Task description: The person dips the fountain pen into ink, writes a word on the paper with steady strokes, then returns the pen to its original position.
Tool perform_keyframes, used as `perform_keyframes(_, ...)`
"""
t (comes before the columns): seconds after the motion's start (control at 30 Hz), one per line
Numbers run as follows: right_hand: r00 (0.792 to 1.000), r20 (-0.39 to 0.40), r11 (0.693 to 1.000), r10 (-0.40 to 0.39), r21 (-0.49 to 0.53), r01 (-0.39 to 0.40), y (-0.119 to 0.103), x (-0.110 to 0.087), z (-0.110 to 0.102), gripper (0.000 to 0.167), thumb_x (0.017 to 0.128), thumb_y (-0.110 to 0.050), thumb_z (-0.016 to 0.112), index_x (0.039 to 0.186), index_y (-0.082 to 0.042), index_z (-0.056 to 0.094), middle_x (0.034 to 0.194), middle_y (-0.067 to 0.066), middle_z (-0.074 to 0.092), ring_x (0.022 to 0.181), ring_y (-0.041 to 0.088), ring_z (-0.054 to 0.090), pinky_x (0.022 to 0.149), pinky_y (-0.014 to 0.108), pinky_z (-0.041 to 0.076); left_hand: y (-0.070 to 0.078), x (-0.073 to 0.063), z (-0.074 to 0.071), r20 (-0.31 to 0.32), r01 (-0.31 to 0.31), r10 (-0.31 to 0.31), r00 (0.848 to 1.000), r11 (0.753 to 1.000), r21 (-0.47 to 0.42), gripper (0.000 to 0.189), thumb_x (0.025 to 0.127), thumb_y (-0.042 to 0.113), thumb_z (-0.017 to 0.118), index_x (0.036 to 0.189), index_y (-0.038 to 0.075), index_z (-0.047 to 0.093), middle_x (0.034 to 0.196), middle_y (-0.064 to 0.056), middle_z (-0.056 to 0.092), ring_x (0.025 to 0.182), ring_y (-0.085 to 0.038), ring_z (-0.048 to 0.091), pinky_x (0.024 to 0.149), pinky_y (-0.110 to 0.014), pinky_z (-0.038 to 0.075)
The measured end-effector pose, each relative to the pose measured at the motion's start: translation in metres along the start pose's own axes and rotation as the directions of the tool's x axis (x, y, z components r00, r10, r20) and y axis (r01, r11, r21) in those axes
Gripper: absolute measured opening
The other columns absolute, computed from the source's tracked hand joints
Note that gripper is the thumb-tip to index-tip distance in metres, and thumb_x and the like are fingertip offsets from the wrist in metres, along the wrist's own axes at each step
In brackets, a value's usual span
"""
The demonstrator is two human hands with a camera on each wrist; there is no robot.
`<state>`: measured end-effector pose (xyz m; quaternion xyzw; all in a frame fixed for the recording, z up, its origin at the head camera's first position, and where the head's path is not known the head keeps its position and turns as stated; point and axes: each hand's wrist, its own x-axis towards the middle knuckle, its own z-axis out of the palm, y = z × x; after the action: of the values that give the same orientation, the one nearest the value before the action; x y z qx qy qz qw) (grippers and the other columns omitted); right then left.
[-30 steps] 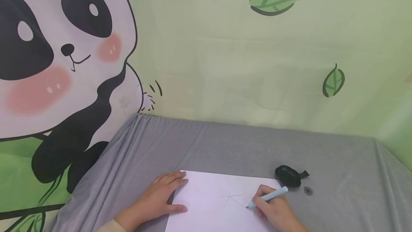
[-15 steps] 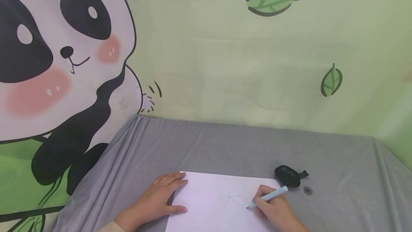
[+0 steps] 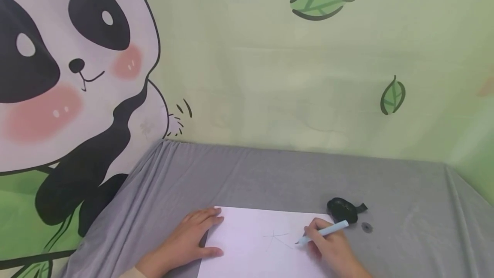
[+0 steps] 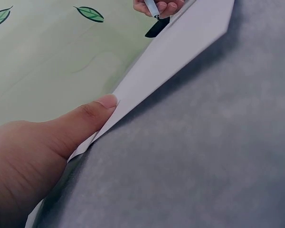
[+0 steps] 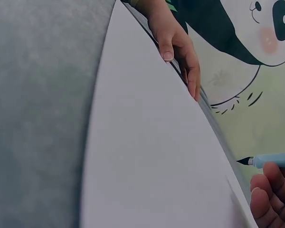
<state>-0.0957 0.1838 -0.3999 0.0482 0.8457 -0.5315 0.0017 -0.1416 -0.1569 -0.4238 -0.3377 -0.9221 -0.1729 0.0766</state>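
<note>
A white sheet of paper (image 3: 239, 243) lies on the grey cloth and bears a few thin crossing strokes (image 3: 274, 236). My left hand (image 3: 189, 239) rests on its left edge, fingers spread and thumb on the sheet; the left wrist view shows that thumb (image 4: 85, 121) at the paper's edge. My right hand (image 3: 332, 248) pinches a light blue pen (image 3: 328, 229) near its dark tip. In the right wrist view the pen (image 5: 270, 160) points left, its tip slightly apart from the paper. In the head view the tip is close to the end of the lower right stroke.
A rounded shiny black object (image 3: 342, 210) with a short flat tail lies beyond the paper's far right corner. Next to it is a small dark ring-like disc (image 3: 367, 227). Grey cloth (image 3: 247, 175) covers the table up to a printed panda-and-leaf backdrop (image 3: 254, 76).
My right hand has lifted the pen tip slightly off the end of the lower right stroke, and the pen has tilted a little. The left hand stays on the paper. The head view shifts slightly.
</note>
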Motion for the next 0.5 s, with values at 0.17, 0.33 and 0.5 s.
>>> perform_keyframes(0.17,1.0,-0.022,1.0,0.012,0.005,-0.012,-0.002,0.001,-0.002,0.017,0.093,-0.015,0.057,0.082,-0.003,0.058,0.054,0.006,0.053,0.045,0.011,0.047,0.044,0.023,0.042,0.0,0.0,0.0,0.0,0.005,-0.005,1.0,1.0,0.001,0.073,0.078,0.065,0.064,0.128,0.011,0.059,0.139,-0.007,0.055,0.126,-0.027,0.052,0.103,-0.05,0.04)
perform_keyframes(0.33,0.999,-0.041,1.0,0.022,-0.001,-0.022,-0.004,0.004,-0.009,0.011,0.094,-0.012,0.057,0.089,-0.003,0.06,0.057,0.005,0.053,0.048,0.012,0.048,0.044,0.023,0.044,0.0,0.0,0.002,0.009,0.021,-0.021,1.0,1.0,-0.007,0.072,0.078,0.062,0.066,0.128,0.012,0.059,0.139,-0.007,0.054,0.128,-0.028,0.051,0.104,-0.05,0.04)
perform_keyframes(0.5,0.997,-0.059,0.998,-0.055,-0.013,0.054,-0.004,0.007,-0.018,0.01,0.092,-0.011,0.06,0.091,-0.001,0.059,0.059,0.005,0.057,0.047,0.011,0.051,0.043,0.023,0.046,-0.002,0.0,0.004,-0.003,0.012,-0.012,1.0,1.0,-0.001,0.072,0.078,0.063,0.065,0.128,0.011,0.059,0.139,-0.008,0.055,0.127,-0.028,0.052,0.104,-0.05,0.041)
